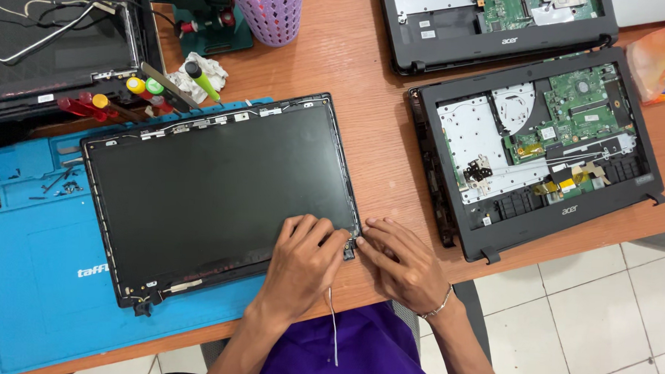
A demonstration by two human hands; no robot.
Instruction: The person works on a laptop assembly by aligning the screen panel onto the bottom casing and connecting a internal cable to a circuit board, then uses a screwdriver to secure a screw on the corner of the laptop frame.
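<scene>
You are working under bright, even overhead light, casting soft shadows on the desk (pixel 368 54), everything staying sharp, without glare.
</scene>
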